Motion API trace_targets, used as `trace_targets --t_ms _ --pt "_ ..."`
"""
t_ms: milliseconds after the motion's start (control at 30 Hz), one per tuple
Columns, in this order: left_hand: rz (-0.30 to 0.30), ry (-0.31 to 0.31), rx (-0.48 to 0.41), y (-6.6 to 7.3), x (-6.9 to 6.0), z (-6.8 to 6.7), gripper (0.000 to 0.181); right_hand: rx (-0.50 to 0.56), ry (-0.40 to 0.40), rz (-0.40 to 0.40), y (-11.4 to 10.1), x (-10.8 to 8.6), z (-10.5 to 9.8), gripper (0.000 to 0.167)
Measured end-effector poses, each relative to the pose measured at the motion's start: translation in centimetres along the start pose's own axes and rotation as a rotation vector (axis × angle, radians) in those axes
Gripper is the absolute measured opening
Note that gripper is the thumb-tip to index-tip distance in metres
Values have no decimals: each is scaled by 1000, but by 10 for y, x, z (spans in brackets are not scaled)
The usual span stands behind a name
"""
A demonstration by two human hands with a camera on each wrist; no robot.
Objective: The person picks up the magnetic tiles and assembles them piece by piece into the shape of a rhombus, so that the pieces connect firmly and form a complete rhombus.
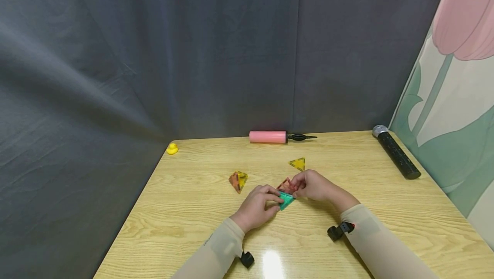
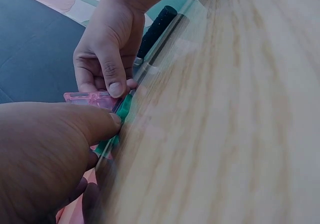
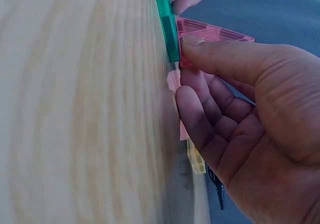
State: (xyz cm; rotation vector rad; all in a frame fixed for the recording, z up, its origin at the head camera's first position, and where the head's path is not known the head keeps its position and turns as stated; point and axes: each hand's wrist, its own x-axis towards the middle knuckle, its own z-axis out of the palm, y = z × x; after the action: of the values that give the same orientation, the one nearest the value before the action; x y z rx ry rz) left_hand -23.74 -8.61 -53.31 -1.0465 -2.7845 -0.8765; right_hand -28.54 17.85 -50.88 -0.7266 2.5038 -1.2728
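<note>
A green triangular magnetic tile (image 1: 286, 201) lies on the table, with my left hand (image 1: 257, 208) gripping its left side between thumb and fingers. Along its far edge a translucent pink triangular magnetic tile (image 1: 285, 185) stands tilted up from the table. My right hand (image 1: 314, 187) pinches that pink tile near its lower corner; in the right wrist view the thumb presses its face (image 3: 215, 32) just beside the green tile (image 3: 169, 29). The two tiles meet along one edge. My right hand's fingers partly cover the pink tile in the head view.
A yellow triangular tile (image 1: 298, 164) lies beyond my right hand. To the left sits an orange and yellow tile piece (image 1: 238, 181). A pink hand pump (image 1: 268, 137) lies at the back edge, a rubber duck (image 1: 172, 148) at the back left, a black microphone (image 1: 399, 154) at the right.
</note>
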Motion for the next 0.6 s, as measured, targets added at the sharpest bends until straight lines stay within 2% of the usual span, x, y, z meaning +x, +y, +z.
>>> trace_targets --t_ms 600 --pt "0 6 -9 -2 0 2 21 34 0 -6 2 1 7 15"
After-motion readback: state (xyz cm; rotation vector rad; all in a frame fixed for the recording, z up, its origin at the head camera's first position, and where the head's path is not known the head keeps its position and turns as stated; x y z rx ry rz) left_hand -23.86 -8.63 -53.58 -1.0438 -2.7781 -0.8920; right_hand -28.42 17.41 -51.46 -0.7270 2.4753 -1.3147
